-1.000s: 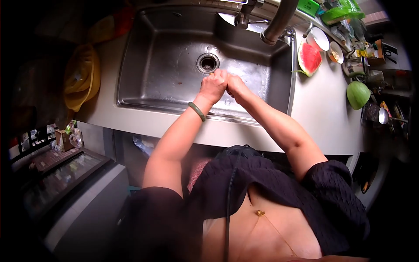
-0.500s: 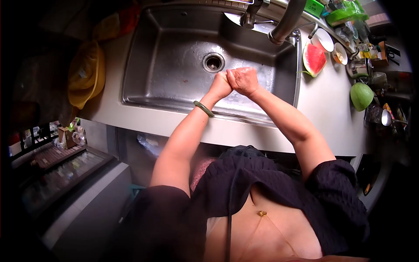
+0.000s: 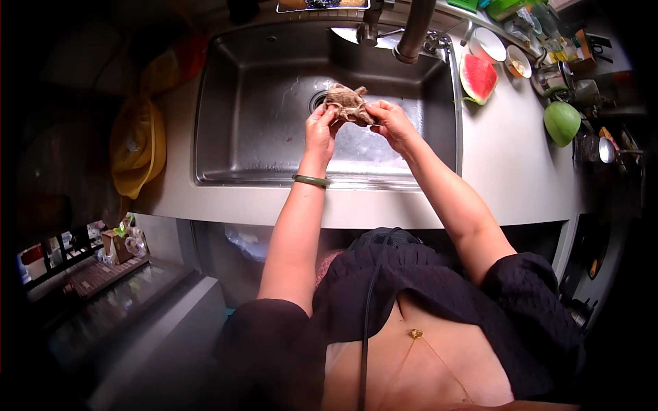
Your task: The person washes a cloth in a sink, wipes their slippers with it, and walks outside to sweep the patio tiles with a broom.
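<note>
A crumpled brown cloth (image 3: pixel 348 104) is stretched between my two hands over the metal sink (image 3: pixel 274 137). My left hand (image 3: pixel 321 130), below a green bangle (image 3: pixel 310 180), pinches the cloth's left side. On the cloth's right edge, the fingers of my right hand (image 3: pixel 392 125) are closed. The cloth partly covers the drain (image 3: pixel 317 101).
The faucet (image 3: pixel 413 38) stands at the sink's back edge. To the right are a cut watermelon piece (image 3: pixel 478 79), a white bowl (image 3: pixel 488 45), a smaller bowl (image 3: pixel 518 61) and a green melon (image 3: pixel 562 124). A yellow basin (image 3: pixel 139 147) is at the left.
My hands were pressed together in fists; they have now moved apart, with the brown cloth opened out and visible between them. The whole view has shifted slightly.
</note>
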### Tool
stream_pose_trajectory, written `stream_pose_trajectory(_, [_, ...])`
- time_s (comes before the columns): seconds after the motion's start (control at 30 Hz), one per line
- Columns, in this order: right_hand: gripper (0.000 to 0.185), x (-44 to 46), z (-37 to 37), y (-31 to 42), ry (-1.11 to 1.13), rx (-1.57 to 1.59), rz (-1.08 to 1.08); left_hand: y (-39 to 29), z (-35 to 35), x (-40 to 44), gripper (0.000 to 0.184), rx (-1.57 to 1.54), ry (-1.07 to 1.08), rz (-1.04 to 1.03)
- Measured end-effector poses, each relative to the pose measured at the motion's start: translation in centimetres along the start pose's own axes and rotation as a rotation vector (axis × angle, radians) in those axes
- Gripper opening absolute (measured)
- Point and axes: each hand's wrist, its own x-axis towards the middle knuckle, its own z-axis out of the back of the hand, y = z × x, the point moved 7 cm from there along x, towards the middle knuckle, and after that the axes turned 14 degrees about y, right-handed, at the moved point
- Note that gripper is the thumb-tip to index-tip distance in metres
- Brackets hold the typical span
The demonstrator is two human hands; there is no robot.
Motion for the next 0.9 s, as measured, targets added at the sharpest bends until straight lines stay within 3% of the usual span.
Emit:
stream_pose_trajectory(0.13, [0.014,-1.2,0.9,-0.8,-0.063,0.2,0.054,-0.3,0.3,-0.4,0.022,-0.191,-0.012,-0.028])
stream_pose_trajectory(0.2, [0.016,-1.9,2.3,0.1,-0.23,0.03,0.229,-0.4,0.6,-0.3,0.023,-0.18,0.002,-0.022])
stream_pose_trajectory(0.27, [0.018,-3.2,1.7,1.7,-0.261,0.067,0.281,-1.1,0.9,-0.6,0.014,-0.119,-0.062,-0.06])
stream_pose_trajectory(0.33, [0.019,-4.0,1.4,3.2,-0.182,0.28,0.474,-1.6,1.0,-0.9,0.01,-0.139,-0.057,-0.057])
stream_pose_trajectory(0.53, [0.02,-6.0,1.3,4.6,-0.237,0.302,0.583,-4.2,-1.3,-2.0,0.01,-0.091,0.052,-0.039])
stream_pose_trajectory(0.6, [0.029,-6.6,0.3,3.1,-0.365,0.193,0.401,-5.5,-4.8,-2.9,0.015,-0.068,0.176,-0.005])
stream_pose_trajectory(0.63, [0.041,-6.5,-0.4,1.5,-0.272,0.109,0.321,-6.1,-6.1,-3.1,0.018,0.134,0.21,0.022])
stream_pose_trajectory(0.67, [0.04,-6.4,-1.9,0.4,-0.199,0.105,0.254,-6.2,-7.5,-3.0,0.021,0.335,0.265,0.047])
stream_pose_trajectory(0.7, [0.036,-5.1,-3.4,-0.8,0.139,-0.2,0.379,-5.9,-8.6,-2.8,0.023,0.646,0.381,0.061])
stream_pose_trajectory(0.73, [0.032,-5.3,-5.3,-2.0,0.13,0.109,0.142,-5.0,-10.2,-2.8,0.025,0.95,0.518,0.043])
stream_pose_trajectory(0.77, [0.031,-6.9,-6.5,-0.8,0.061,0.024,0.289,-4.6,-13.7,-4.2,0.025,1.204,0.719,-0.039])
stream_pose_trajectory(0.8, [0.029,-7.2,-6.3,-0.5,0.098,0.404,0.507,-4.7,-17.5,-6.6,0.025,1.447,0.912,-0.157])
stream_pose_trajectory(0.87, [0.027,-9.8,-6.1,2.1,0.225,0.759,0.587,-5.5,-24.3,-11.8,0.029,1.867,0.943,-0.303])
stream_pose_trajectory(0.9, [0.027,-9.9,-5.3,2.6,0.271,0.836,0.641,-5.6,-25.5,-13.3,0.031,1.888,0.982,-0.268])
